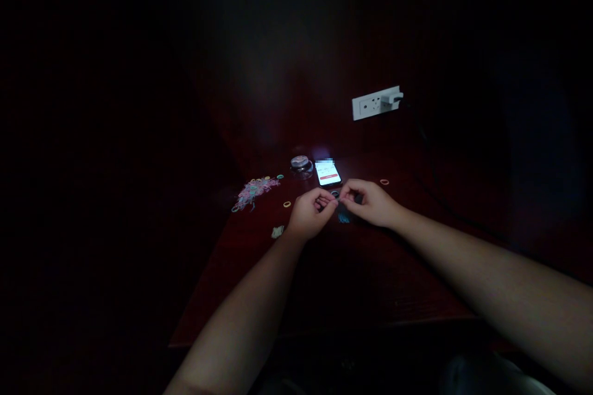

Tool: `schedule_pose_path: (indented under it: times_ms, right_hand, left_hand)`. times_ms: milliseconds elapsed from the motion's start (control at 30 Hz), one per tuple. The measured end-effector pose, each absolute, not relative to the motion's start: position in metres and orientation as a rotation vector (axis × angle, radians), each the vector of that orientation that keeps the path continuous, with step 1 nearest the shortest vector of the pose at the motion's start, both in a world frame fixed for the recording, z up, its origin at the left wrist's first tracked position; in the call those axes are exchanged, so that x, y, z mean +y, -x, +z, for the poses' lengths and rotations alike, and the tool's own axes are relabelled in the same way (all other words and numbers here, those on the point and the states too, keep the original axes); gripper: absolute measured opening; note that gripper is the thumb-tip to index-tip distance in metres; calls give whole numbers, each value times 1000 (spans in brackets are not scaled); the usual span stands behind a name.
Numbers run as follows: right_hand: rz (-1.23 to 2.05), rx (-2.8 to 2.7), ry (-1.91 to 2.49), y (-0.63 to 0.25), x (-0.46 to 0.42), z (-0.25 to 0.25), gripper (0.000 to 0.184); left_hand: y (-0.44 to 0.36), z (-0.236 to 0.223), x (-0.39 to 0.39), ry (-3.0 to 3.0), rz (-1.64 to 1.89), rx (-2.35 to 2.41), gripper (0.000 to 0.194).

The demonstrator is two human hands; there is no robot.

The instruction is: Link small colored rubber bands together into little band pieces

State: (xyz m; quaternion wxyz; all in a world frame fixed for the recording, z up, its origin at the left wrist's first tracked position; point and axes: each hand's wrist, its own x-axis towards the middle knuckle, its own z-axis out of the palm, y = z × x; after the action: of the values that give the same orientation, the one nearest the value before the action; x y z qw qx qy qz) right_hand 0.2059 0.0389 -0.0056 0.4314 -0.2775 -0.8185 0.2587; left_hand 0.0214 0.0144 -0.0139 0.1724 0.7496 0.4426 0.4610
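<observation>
My left hand (314, 212) and my right hand (367, 202) meet above the dark red table, both with fingers closed in a pinch. Between their fingertips is what looks like a small hair tie (338, 199), mostly hidden by the fingers. Just below them lies a little bunch of blue hair ties (343, 218). A pale yellow bunch of hair ties (277, 232) rests left of my left wrist, and a single yellow hair tie (287, 204) lies close to that hand. Beyond my right hand sits one orange-pink hair tie (384, 182).
A loose heap of multicoloured hair ties (254, 192) covers the table's left side. Behind my hands stand a lidded clear jar (301, 166) and a lit phone (328, 173). On the back panel is a white socket strip (365, 107) with a plug (391, 98). Surroundings are very dark.
</observation>
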Motion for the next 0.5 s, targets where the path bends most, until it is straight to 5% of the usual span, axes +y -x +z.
schedule_pose_path:
  times_ms: [500]
  right_hand:
    - [672, -1998, 674, -206, 40, -8, 5]
  left_hand:
    - [-22, -14, 15, -2098, 1291, 1264, 14]
